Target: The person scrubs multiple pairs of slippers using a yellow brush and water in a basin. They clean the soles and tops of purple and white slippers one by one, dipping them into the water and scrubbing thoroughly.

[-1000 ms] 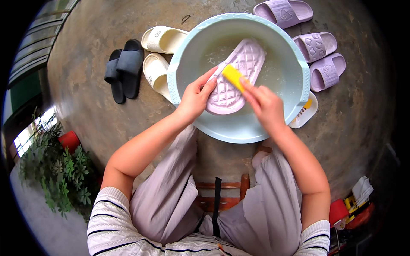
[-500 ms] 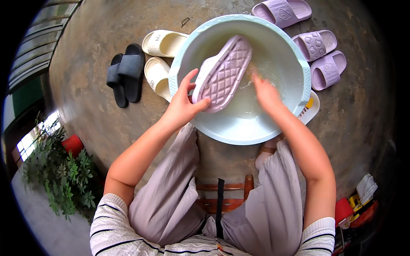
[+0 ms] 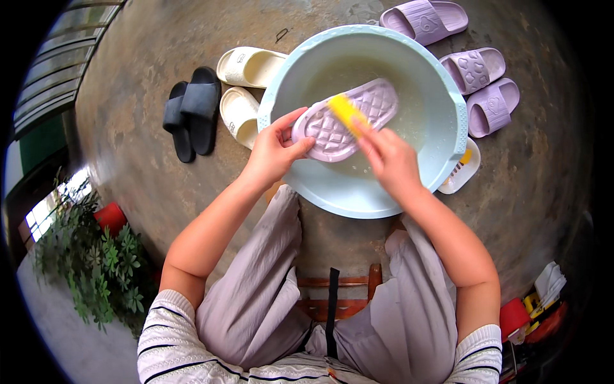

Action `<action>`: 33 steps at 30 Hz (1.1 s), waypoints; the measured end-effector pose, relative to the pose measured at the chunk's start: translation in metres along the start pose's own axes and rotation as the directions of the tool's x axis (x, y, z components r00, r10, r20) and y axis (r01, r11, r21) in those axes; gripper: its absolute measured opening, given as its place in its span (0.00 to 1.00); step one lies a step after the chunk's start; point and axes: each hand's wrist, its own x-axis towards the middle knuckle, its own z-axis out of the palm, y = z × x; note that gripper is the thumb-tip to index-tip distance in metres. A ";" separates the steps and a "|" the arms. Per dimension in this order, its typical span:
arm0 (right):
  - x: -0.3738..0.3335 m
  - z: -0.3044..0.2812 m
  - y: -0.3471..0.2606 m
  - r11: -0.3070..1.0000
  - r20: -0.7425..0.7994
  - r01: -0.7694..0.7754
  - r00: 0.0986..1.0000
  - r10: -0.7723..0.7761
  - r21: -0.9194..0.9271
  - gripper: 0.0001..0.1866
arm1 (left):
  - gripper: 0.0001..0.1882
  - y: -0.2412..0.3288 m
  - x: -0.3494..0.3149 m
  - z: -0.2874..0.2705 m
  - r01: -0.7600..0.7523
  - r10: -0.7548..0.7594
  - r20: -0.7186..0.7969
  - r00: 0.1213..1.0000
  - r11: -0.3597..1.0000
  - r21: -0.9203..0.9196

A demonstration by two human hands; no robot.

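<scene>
Both hands work over the pale blue basin (image 3: 457,121): the left hand (image 3: 272,153) curls its fingers around the heel end of a lilac slipper (image 3: 345,120), sole up. Above the water, the right hand (image 3: 387,160) closes on a yellow brush (image 3: 344,110) pressed against that sole.

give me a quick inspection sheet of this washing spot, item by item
surface: bare mottled concrete floor, stained in patches
job's things: pale blue basin with water; lilac slipper held sole up over it; yellow brush on the sole
clutter: black slippers, cream slippers left of the basin; three lilac slippers right; white soap dish against the basin
grippers: left hand grips the slipper's heel end; right hand holds the brush
cables: nothing seen
surroundings: wooden stool under the person; potted green plant at left; red containers lower right
</scene>
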 end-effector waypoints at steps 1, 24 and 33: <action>0.009 0.001 0.024 0.994 -0.035 -0.084 0.996 0.082 -0.069 0.24 | 0.31 0.000 0.001 0.002 0.013 -0.013 -0.003 1.000 1.000 -0.013; 0.034 0.000 0.097 0.864 0.101 -0.382 0.895 0.434 -0.328 0.31 | 0.30 0.025 -0.020 -0.019 0.106 -0.105 -0.120 0.987 0.994 -0.002; -0.039 0.003 -0.039 0.989 0.174 0.132 0.978 -0.118 -0.069 0.29 | 0.30 0.003 -0.021 -0.008 0.242 -0.257 -0.014 0.966 0.926 -0.290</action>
